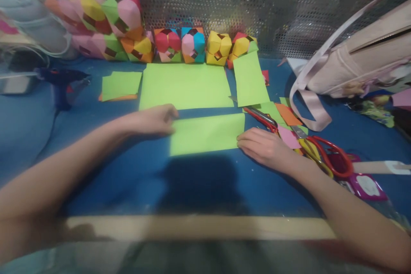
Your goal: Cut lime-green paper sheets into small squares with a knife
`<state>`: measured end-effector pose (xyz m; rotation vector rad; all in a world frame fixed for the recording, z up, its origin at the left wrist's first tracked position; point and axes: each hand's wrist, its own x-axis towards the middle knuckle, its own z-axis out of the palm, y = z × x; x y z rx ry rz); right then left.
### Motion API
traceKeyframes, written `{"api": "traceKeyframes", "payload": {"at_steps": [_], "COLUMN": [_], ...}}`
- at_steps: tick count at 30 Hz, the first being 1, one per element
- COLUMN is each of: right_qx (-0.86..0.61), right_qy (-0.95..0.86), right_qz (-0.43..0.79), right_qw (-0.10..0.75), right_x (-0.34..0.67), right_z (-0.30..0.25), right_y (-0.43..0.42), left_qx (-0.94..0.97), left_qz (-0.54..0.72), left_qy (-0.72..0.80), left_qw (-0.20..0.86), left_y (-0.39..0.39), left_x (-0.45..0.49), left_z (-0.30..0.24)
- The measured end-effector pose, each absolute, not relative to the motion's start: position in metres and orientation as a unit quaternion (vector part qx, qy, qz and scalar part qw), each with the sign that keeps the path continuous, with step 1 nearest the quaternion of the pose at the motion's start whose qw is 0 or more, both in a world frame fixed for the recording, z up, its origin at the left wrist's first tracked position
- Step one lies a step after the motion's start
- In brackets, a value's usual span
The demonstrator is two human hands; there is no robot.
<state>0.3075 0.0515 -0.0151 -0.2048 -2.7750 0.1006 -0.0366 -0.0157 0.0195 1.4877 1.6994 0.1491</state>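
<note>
A light green sheet of paper (207, 133), looking folded into a long strip, lies across the blue table in front of me. At its upper left corner is my left hand (157, 119), slightly blurred, with curled fingers gripping the paper. My right hand (261, 147) has its fingers pressed together on the right edge of the same sheet. Just beyond lies a larger green sheet (186, 85), flat on the table. Another green piece of paper (252, 79) leans at a slant to its right.
Colourful folded-paper blocks (123, 13) line the back by a perforated metal panel (244, 0). Small green sheets (121, 85) and a dark blue glue gun (58, 83) lie left. Red-handled scissors (334, 156), a red cutter (260, 116) and a pale pink bag (359, 51) are right.
</note>
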Motion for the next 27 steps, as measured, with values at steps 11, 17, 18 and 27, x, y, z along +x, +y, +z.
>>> {"api": "traceKeyframes", "payload": {"at_steps": [11, 17, 18, 27], "right_qx": [-0.084, -0.077, -0.078, -0.098], "right_qy": [-0.980, -0.978, -0.979, -0.978], "right_qz": [0.015, 0.002, -0.001, 0.065], "right_qw": [0.181, 0.192, 0.191, 0.172], "right_x": [0.306, 0.305, 0.305, 0.315], "right_z": [-0.019, -0.020, -0.021, -0.012], "right_y": [0.054, 0.055, 0.055, 0.062], "left_qx": [0.721, 0.813, 0.815, 0.823], "left_qz": [-0.036, -0.027, -0.021, -0.018], "left_qy": [0.689, 0.579, 0.578, 0.567], "left_qw": [0.061, 0.047, 0.044, -0.028], "left_y": [-0.030, -0.063, -0.067, -0.080], "left_x": [-0.009, 0.071, 0.082, 0.100], "left_z": [0.052, 0.037, 0.030, -0.003]}}
